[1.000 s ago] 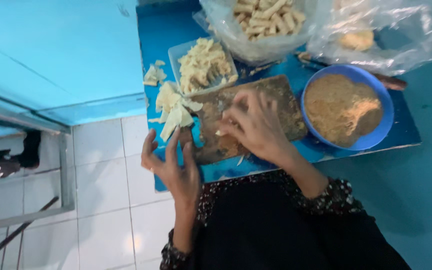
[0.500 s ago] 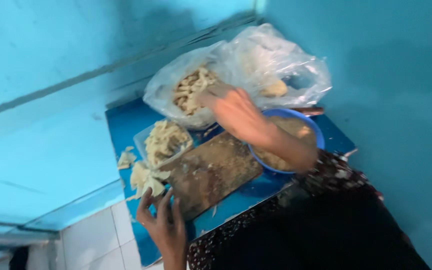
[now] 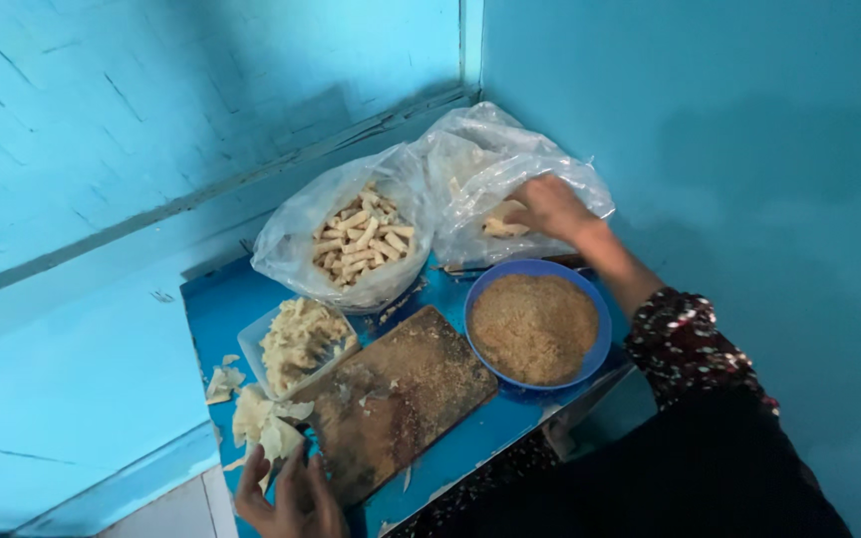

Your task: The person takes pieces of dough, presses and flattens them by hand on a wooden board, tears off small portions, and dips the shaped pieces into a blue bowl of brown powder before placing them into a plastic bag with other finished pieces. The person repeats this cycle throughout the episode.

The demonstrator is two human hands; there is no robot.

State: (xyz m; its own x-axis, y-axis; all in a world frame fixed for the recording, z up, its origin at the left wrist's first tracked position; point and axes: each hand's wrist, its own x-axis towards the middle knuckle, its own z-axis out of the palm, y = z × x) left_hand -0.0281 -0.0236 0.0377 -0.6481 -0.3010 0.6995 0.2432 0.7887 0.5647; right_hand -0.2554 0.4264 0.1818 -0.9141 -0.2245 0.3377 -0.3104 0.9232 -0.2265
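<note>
My right hand [image 3: 548, 207] reaches into a clear plastic bag [image 3: 495, 164] at the back right of the blue table [image 3: 231, 299], fingers around pale pieces inside it. My left hand [image 3: 286, 493] rests at the table's front edge, touching a pile of pale wrapper scraps [image 3: 263, 423] beside the wooden cutting board [image 3: 401, 399]. A blue bowl [image 3: 578, 289] of brown crumbs stands right of the board.
A second plastic bag [image 3: 351, 234] full of pale rolled sticks stands at the back. A clear tray [image 3: 296, 344] of pale scraps lies left of the board. Blue walls meet in a corner behind the table; white floor tiles [image 3: 166, 513] show at lower left.
My right hand has left the cutting board, passed over the bowl and gone into the far plastic bag. My left hand has stayed by the scraps. The view has tilted up toward the corner.
</note>
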